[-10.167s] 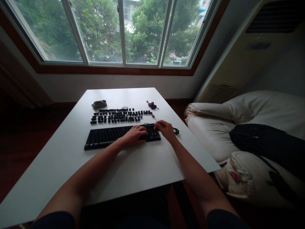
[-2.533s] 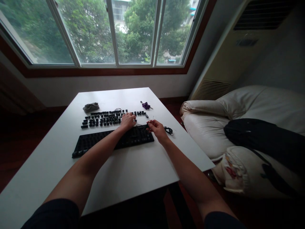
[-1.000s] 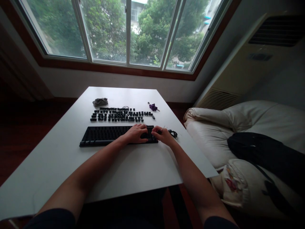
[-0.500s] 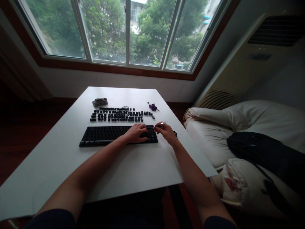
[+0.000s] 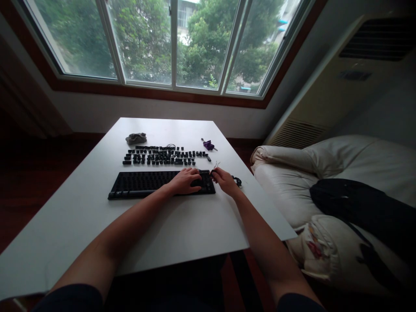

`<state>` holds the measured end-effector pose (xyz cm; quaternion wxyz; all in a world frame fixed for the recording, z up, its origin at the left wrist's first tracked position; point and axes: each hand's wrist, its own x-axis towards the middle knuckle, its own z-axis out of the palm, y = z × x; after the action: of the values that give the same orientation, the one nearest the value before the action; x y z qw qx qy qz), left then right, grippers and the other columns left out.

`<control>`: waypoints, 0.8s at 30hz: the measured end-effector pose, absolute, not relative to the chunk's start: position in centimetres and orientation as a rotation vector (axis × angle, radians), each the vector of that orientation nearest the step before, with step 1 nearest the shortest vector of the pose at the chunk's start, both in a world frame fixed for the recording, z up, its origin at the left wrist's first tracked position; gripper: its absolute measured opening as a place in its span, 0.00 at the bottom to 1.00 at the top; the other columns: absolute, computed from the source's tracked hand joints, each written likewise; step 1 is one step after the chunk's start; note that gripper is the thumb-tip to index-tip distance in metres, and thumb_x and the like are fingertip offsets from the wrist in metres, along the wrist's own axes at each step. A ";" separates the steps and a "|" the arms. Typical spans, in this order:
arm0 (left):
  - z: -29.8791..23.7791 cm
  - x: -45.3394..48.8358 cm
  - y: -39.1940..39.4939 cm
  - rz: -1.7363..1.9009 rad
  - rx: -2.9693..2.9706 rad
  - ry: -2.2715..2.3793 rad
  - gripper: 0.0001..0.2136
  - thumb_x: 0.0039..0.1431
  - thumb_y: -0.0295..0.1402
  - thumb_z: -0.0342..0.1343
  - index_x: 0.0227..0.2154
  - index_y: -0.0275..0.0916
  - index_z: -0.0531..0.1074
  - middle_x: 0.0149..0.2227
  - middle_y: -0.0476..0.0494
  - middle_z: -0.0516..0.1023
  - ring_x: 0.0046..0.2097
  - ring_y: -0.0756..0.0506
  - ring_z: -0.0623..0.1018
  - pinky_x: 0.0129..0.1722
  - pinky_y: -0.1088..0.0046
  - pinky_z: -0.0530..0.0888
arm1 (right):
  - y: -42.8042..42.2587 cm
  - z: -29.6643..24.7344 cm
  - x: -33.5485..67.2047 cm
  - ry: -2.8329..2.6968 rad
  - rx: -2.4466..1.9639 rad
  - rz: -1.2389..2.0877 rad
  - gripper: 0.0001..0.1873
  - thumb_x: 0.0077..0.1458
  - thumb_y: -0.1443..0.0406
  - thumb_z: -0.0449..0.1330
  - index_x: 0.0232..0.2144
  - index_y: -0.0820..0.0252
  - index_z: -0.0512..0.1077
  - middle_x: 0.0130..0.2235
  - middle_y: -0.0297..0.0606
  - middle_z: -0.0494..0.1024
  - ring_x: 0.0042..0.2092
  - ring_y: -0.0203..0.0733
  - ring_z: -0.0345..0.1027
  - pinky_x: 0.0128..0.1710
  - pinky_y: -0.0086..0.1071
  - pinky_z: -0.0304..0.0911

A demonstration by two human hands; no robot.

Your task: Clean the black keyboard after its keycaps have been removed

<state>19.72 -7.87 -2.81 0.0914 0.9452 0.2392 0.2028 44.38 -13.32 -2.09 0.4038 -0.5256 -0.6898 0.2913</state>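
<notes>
A black keyboard lies on the white table, and most of its keycaps look to be off. My left hand rests over its right part with the fingers stretched out, hiding some of it. At the keyboard's right end my right hand is closed on a keycap puller, whose thin wire prongs point up and away from me. The puller's handle is mostly hidden in the fingers. Beyond the keyboard, loose black keycaps lie in rough rows.
A grey cloth sits at the far left of the white table. A purple brush-like item lies at the far right. A black cable is beside my right hand. A cream sofa with a dark bag stands to the right.
The keycap puller has turned in my right hand: its wire end pointed right before and now points more upward. My left hand stays where it was on the keyboard.
</notes>
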 end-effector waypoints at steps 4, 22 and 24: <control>-2.9 19.7 -7.9 0.613 2.814 0.705 0.15 0.59 0.44 0.60 0.47 0.46 0.75 0.51 0.41 0.73 0.52 0.38 0.72 0.55 0.57 0.68 | -13.5 -1.8 44.4 -1.846 -1.318 0.767 0.15 0.65 0.54 0.53 0.38 0.56 0.72 0.30 0.33 0.75 0.30 0.39 0.68 0.34 0.33 0.66; -2.8 19.7 -7.9 0.597 2.816 0.700 0.15 0.60 0.44 0.60 0.48 0.47 0.75 0.51 0.42 0.73 0.51 0.39 0.72 0.55 0.57 0.68 | -13.9 -2.0 44.3 -1.676 -1.257 0.940 0.20 0.57 0.47 0.63 0.37 0.58 0.78 0.29 0.36 0.79 0.25 0.37 0.69 0.21 0.30 0.63; -2.7 19.7 -8.0 0.600 2.815 0.699 0.15 0.60 0.44 0.60 0.48 0.47 0.75 0.51 0.42 0.73 0.51 0.39 0.72 0.55 0.57 0.68 | -13.9 -1.9 44.3 -1.675 -1.249 0.929 0.20 0.57 0.47 0.63 0.38 0.57 0.78 0.33 0.37 0.81 0.24 0.36 0.68 0.20 0.29 0.62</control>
<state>19.69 -7.96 -2.72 0.0898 0.9465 0.2352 0.2017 44.30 -13.90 -1.93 0.4145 -0.4972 -0.6665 0.3698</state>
